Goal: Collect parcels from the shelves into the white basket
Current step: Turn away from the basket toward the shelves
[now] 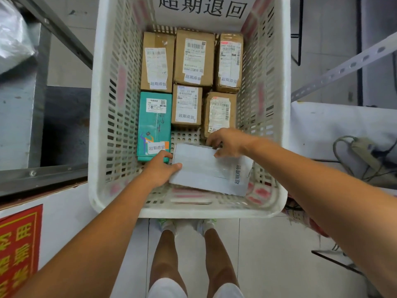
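Head view: both hands (160, 169) (227, 143) grip a flat grey parcel (209, 168) inside the slotted plastic basket (103, 125).

parcel depot: labelled parcels (194, 59), metal shelving (343, 69)

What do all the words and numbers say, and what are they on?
"超期退回": paper sign on the white basket, far wall.
"超期滞留": stickers on the grey parcel, teal box and brown boxes.
Shipping labels: too small to read.
Red sign: cut off, unreadable.
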Action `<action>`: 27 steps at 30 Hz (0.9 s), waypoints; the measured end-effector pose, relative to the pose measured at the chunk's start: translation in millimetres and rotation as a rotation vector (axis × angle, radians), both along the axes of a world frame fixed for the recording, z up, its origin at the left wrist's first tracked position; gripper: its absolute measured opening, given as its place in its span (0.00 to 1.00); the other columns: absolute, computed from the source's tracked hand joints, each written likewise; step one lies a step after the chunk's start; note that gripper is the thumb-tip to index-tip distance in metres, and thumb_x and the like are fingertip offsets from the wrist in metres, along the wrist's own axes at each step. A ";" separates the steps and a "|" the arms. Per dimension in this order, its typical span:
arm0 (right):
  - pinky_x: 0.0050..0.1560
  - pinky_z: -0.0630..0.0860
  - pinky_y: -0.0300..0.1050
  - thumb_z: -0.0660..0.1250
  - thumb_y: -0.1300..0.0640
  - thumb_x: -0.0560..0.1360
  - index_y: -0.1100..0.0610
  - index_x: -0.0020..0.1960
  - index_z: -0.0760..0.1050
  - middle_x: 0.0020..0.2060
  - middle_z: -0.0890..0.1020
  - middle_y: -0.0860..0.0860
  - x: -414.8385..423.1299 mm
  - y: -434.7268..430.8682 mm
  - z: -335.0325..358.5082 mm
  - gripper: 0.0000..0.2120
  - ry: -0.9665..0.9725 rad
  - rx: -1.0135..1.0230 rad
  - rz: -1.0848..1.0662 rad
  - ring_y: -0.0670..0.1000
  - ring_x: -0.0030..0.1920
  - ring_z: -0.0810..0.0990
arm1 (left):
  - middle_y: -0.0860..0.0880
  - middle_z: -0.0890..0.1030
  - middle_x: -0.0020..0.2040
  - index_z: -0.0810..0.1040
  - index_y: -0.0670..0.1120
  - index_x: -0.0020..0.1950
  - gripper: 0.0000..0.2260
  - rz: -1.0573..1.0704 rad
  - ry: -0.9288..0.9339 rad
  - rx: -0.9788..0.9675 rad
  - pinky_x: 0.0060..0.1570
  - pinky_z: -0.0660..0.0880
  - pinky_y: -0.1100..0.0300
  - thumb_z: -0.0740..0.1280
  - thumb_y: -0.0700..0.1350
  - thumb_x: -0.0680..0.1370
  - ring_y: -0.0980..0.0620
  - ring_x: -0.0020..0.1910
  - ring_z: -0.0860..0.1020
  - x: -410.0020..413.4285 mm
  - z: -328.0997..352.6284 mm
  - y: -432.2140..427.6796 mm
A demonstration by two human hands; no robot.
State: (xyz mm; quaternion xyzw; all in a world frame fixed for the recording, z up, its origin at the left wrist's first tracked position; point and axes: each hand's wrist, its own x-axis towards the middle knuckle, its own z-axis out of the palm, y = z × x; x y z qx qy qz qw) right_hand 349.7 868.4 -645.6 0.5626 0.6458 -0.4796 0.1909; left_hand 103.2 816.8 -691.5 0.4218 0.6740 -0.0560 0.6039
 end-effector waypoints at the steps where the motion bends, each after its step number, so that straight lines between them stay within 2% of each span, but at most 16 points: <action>1: 0.62 0.74 0.45 0.73 0.61 0.75 0.53 0.67 0.75 0.61 0.81 0.52 -1.5 -0.5 -2.1 0.22 -0.007 0.003 -0.001 0.53 0.60 0.79 | 0.44 0.78 0.60 0.70 0.53 0.62 0.18 -0.009 0.007 0.001 0.58 0.78 0.43 0.71 0.54 0.76 0.43 0.57 0.78 0.4 -4.4 0.5; 3: 0.63 0.74 0.46 0.71 0.62 0.76 0.55 0.69 0.73 0.63 0.80 0.53 -3.0 -1.8 -4.3 0.22 -0.037 0.016 0.024 0.53 0.62 0.78 | 0.44 0.77 0.63 0.70 0.53 0.65 0.17 -0.038 0.010 0.016 0.60 0.76 0.44 0.69 0.53 0.78 0.43 0.60 0.76 1.9 -6.8 2.6; 5: 0.63 0.74 0.47 0.69 0.61 0.77 0.54 0.70 0.72 0.64 0.79 0.53 -2.2 -2.4 -2.9 0.21 -0.083 0.031 0.050 0.54 0.62 0.77 | 0.44 0.77 0.64 0.70 0.53 0.66 0.17 -0.085 0.026 0.033 0.59 0.76 0.49 0.68 0.54 0.79 0.42 0.61 0.76 3.3 -2.3 5.5; 7: 0.61 0.74 0.48 0.68 0.57 0.79 0.53 0.70 0.72 0.65 0.78 0.53 1.3 -1.0 4.1 0.20 -0.139 0.052 0.069 0.55 0.63 0.77 | 0.43 0.77 0.62 0.71 0.52 0.67 0.17 -0.150 0.057 0.058 0.48 0.74 0.57 0.66 0.54 0.80 0.43 0.57 0.77 3.8 7.5 10.9; 9: 0.60 0.74 0.50 0.67 0.51 0.79 0.52 0.71 0.71 0.66 0.77 0.53 6.2 0.9 19.3 0.21 -0.193 0.068 0.053 0.57 0.63 0.76 | 0.44 0.78 0.61 0.71 0.52 0.67 0.17 -0.244 0.098 0.084 0.40 0.71 0.59 0.65 0.54 0.80 0.47 0.47 0.77 2.1 21.0 19.0; 11: 0.61 0.73 0.50 0.66 0.48 0.80 0.52 0.72 0.70 0.67 0.76 0.54 11.1 3.2 42.3 0.22 -0.235 0.089 0.026 0.57 0.64 0.75 | 0.44 0.77 0.61 0.70 0.52 0.69 0.17 -0.339 0.124 0.118 0.36 0.71 0.60 0.64 0.54 0.81 0.49 0.45 0.77 -1.7 41.0 30.4; 14: 0.63 0.72 0.51 0.66 0.48 0.80 0.53 0.73 0.69 0.68 0.76 0.53 17.6 6.1 86.9 0.23 -0.272 0.132 -0.057 0.57 0.65 0.75 | 0.44 0.76 0.63 0.68 0.51 0.71 0.19 -0.495 0.169 0.190 0.43 0.72 0.58 0.63 0.54 0.81 0.45 0.55 0.76 -7.7 80.7 53.5; 17: 0.64 0.72 0.51 0.64 0.49 0.80 0.53 0.74 0.68 0.69 0.75 0.54 20.4 4.4 142.6 0.23 -0.294 0.173 -0.152 0.57 0.66 0.75 | 0.46 0.79 0.56 0.67 0.51 0.72 0.19 -0.618 0.188 0.255 0.44 0.71 0.56 0.62 0.54 0.82 0.49 0.46 0.76 -5.7 131.4 78.6; 19: 0.64 0.73 0.52 0.63 0.48 0.80 0.52 0.74 0.68 0.68 0.76 0.56 22.0 -1.7 182.6 0.24 -0.317 0.208 -0.210 0.58 0.65 0.75 | 0.45 0.78 0.61 0.67 0.51 0.72 0.20 -0.695 0.197 0.320 0.47 0.73 0.55 0.62 0.55 0.82 0.48 0.49 0.77 -0.3 167.9 93.6; 22: 0.62 0.74 0.52 0.64 0.48 0.80 0.52 0.72 0.69 0.65 0.78 0.56 24.5 -19.3 242.1 0.23 -0.332 0.275 -0.323 0.59 0.63 0.76 | 0.44 0.77 0.66 0.67 0.52 0.73 0.20 -0.812 0.198 0.452 0.52 0.73 0.53 0.62 0.55 0.82 0.44 0.60 0.76 11.7 228.4 110.5; 27: 0.64 0.73 0.52 0.65 0.46 0.80 0.55 0.74 0.68 0.67 0.77 0.55 27.1 -63.1 338.1 0.26 -0.322 0.387 -0.514 0.58 0.66 0.75 | 0.45 0.77 0.67 0.69 0.51 0.72 0.21 -0.983 0.195 0.689 0.60 0.74 0.50 0.63 0.54 0.81 0.44 0.63 0.76 39.2 332.5 117.8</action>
